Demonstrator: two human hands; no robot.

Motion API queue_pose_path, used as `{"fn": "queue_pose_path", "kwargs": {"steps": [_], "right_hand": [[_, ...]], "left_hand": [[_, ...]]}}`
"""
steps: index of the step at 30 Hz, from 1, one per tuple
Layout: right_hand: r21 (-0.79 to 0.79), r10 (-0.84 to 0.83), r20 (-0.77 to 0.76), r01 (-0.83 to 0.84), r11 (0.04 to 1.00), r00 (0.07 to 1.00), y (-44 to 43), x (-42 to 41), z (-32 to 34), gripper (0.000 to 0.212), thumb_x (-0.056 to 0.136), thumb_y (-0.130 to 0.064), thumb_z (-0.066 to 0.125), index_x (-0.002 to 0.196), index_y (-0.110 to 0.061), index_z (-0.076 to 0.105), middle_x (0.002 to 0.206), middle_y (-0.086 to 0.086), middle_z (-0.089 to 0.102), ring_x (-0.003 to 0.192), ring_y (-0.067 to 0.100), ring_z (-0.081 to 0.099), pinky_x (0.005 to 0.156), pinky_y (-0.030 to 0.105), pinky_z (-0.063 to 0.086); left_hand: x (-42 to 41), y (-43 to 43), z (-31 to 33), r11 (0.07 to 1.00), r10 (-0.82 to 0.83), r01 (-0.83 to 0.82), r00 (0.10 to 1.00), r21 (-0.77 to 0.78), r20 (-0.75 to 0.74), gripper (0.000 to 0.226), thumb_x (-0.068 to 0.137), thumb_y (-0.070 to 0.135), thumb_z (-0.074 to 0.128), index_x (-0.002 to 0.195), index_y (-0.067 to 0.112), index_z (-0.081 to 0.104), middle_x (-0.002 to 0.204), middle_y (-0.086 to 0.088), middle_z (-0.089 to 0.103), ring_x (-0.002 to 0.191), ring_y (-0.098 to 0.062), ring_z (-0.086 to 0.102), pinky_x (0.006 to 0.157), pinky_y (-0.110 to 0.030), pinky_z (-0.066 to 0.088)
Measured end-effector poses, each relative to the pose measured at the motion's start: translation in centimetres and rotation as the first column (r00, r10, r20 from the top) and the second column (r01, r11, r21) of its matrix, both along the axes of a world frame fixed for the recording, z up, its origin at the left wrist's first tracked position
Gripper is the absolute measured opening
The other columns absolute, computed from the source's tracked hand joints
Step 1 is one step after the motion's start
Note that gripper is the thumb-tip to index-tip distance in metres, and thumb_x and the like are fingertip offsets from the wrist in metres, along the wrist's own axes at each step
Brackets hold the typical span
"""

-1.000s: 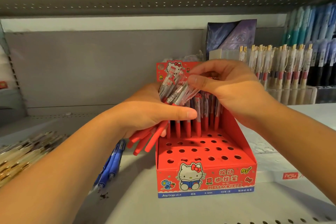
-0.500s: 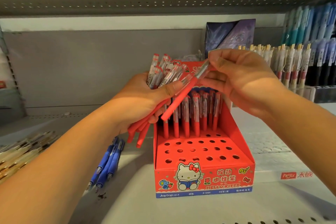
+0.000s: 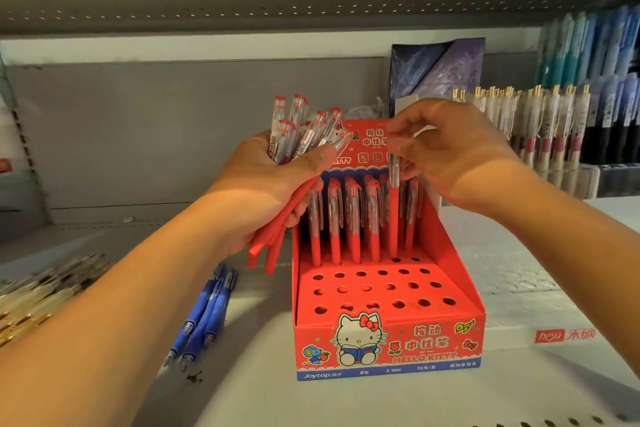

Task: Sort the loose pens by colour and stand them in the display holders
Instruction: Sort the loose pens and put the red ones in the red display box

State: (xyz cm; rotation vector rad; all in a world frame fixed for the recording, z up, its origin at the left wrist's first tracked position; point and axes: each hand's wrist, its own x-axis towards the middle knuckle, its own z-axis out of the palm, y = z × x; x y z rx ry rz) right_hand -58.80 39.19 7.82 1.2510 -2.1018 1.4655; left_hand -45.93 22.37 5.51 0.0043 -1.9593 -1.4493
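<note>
Where it all rests: the grey shelf (image 3: 263,392), with the red display holder (image 3: 433,333) near its front edge and blue pens (image 3: 207,315) lying loose just left of it.
Holder: the back row has upright standing pens (image 3: 335,218); the front rows are unfilled.
Left hand (image 3: 263,191): curled round a bundle of red pens (image 3: 298,135), beside the holder's back card.
Right hand (image 3: 450,156): pinches the clear top of a single red pen (image 3: 393,218), upright over the back row.
Single red pen: its tip is low among its neighbours; I cannot tell whether it is in a hole. It is best kept plumb, lowered straight and released once seated.
Holes (image 3: 382,273): small, so a tilted tip would likely catch a rim.
</note>
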Motion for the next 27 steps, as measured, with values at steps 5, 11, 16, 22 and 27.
{"fn": "queue_pose_path", "kwargs": {"steps": [5, 11, 16, 22, 27], "right_hand": [[0.033, 0.007, -0.006, -0.007, 0.999, 1.000, 0.2, 0.0, 0.1, 0.023, 0.092, -0.011, 0.065, 0.080, -0.031, 0.061, 0.089, -0.004, 0.066, 0.065, 0.012, 0.070, 0.052, 0.015, 0.053], [0.059, 0.030, 0.043, -0.032, 0.998, 0.999, 0.6, -0.3, 0.4, 0.017, 0.091, -0.006, 0.066, 0.083, -0.022, 0.065, 0.089, 0.005, 0.066, 0.063, 0.019, 0.071, 0.057, 0.030, 0.061], [0.406, -0.032, 0.012, 0.025, 0.914, 0.999, 0.3, -0.5, -0.5, 0.010, 0.091, -0.012, 0.066, 0.087, -0.020, 0.065, 0.085, 0.004, 0.071, 0.059, 0.015, 0.072, 0.062, 0.032, 0.062], [0.450, -0.043, -0.090, 0.079, 0.889, 0.995, 0.7, -0.4, -0.2, 0.010, 0.088, -0.017, 0.069, 0.084, -0.026, 0.070, 0.084, -0.004, 0.073, 0.073, 0.016, 0.071, 0.068, 0.032, 0.060], [0.073, 0.072, -0.039, -0.069, 0.995, 0.997, -0.1, 0.7, -0.7, 0.025, 0.090, -0.009, 0.056, 0.086, -0.030, 0.068, 0.089, 0.000, 0.072, 0.077, 0.016, 0.065, 0.056, 0.024, 0.049]], "left_hand": [[0.2, 0.1, 0.1, 1.000, -0.014, 0.014, 1.000, -0.006, 0.009, 0.021, 0.070, 0.044, 0.078, 0.062, 0.030, 0.066, 0.058, -0.003, 0.062, 0.041, -0.016, 0.047, 0.039, -0.024, 0.038], [0.4, 0.3, 0.1, 1.000, -0.021, 0.021, 1.000, -0.003, 0.019, 0.018, 0.070, 0.045, 0.077, 0.062, 0.032, 0.068, 0.058, -0.002, 0.063, 0.042, -0.015, 0.047, 0.039, -0.024, 0.039], [0.2, 0.2, 0.0, 0.999, -0.035, 0.035, 0.999, 0.001, 0.027, 0.022, 0.077, 0.038, 0.078, 0.065, 0.025, 0.066, 0.058, -0.004, 0.062, 0.041, -0.015, 0.047, 0.038, -0.023, 0.039], [0.3, 0.4, -0.1, 0.997, -0.066, 0.068, 0.997, -0.031, 0.051, 0.021, 0.082, 0.031, 0.076, 0.068, 0.019, 0.065, 0.054, -0.002, 0.060, 0.039, -0.015, 0.046, 0.038, -0.022, 0.039], [0.2, 0.7, -0.2, 0.995, -0.071, 0.074, 0.996, -0.072, 0.045, 0.027, 0.086, 0.026, 0.073, 0.059, 0.026, 0.068, 0.050, 0.001, 0.058, 0.036, -0.013, 0.045, 0.037, -0.022, 0.039]]}}
